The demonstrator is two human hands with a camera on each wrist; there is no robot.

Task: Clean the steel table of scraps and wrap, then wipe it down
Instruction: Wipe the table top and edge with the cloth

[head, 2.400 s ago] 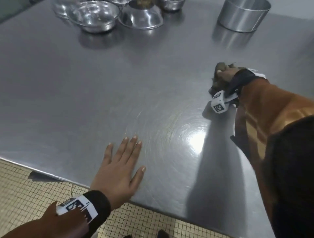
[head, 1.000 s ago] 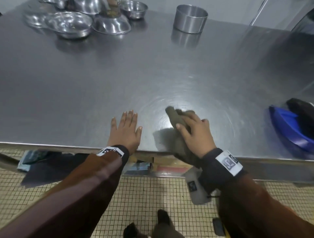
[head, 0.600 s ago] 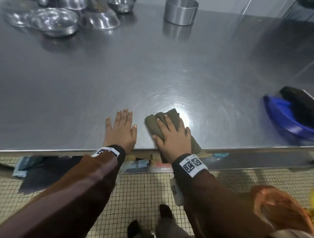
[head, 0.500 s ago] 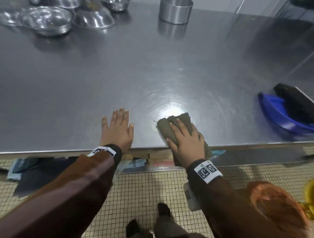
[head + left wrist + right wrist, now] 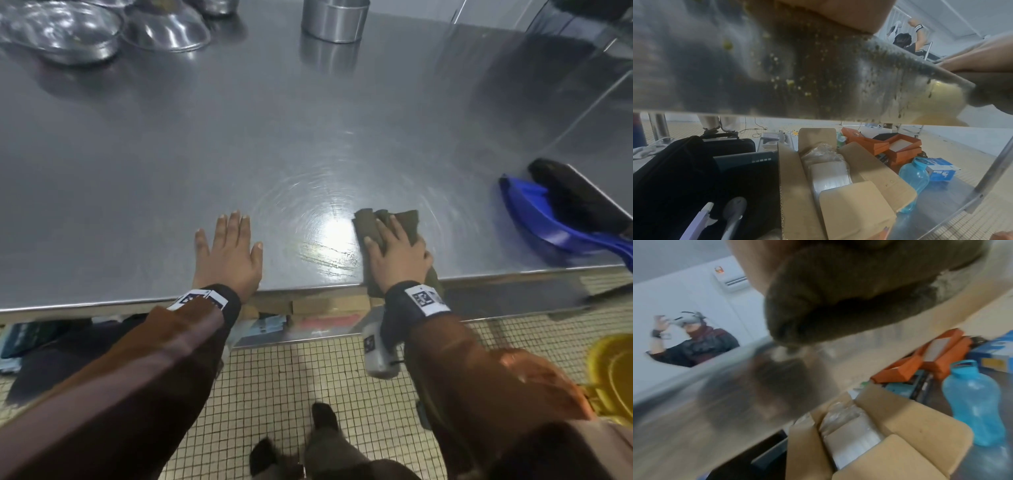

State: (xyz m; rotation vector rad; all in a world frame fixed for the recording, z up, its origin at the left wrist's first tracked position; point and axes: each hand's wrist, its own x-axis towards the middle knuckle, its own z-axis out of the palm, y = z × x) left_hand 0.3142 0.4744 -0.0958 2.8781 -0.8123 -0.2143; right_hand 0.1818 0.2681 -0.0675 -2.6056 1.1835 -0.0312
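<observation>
On the steel surface, the left hand lies flat with fingers straight, while the right hand presses straight fingers on a brown cloth at the near edge.

One cloth, one steel ring, one blue dustpan, perhaps three steel bowls.

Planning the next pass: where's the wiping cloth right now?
In the head view the cloth lies at the steel table's near edge, pressed under the right hand, between the left hand and the blue dustpan.
</observation>
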